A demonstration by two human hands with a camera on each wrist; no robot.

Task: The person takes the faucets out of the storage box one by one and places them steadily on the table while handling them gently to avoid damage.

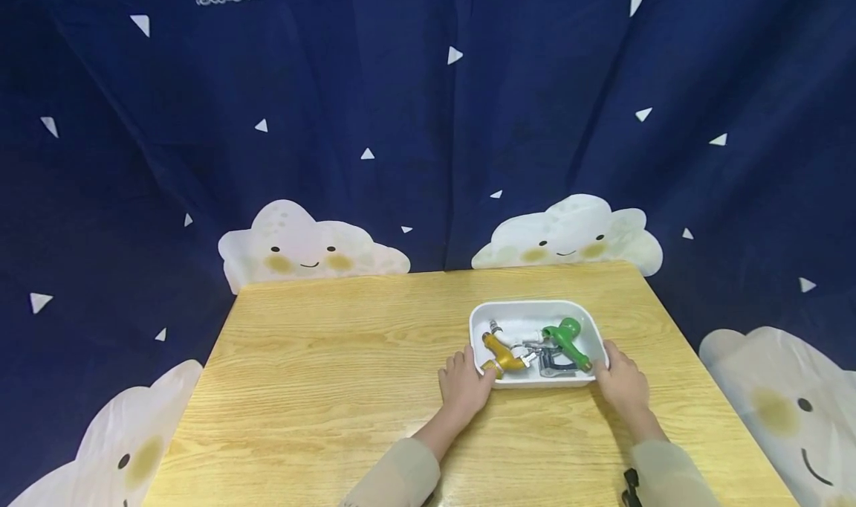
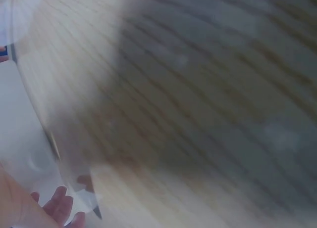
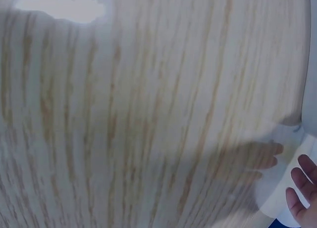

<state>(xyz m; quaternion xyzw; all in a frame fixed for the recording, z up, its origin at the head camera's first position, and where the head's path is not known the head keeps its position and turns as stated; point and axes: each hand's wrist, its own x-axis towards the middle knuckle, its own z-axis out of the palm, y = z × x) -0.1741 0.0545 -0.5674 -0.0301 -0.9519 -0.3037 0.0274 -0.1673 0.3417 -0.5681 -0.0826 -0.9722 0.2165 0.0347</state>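
A white plastic basin point(image 1: 478, 321) with rounded corners is on the right half of the table. In it lie a yellow tap point(image 1: 508, 358), a green tap point(image 1: 566, 341), a chrome tap point(image 1: 555, 366) and a smaller white-and-metal fitting point(image 1: 500, 332) partly hidden among them. My left hand point(image 1: 464, 384) grips the basin's near left corner, thumb at the rim and fingers along the outer wall. At the right end, my right hand point(image 1: 623, 379) holds it the same way. In both wrist views the fingers lie against the basin's white wall.
The wood-grain table point(image 1: 321, 358) reaches back to a dark blue curtain point(image 1: 354, 105) with white triangles and smiling clouds. A small black object point(image 1: 631, 485) shows beside the right sleeve. The tabletop is glossy and mirrors the hands and basin in the wrist views.
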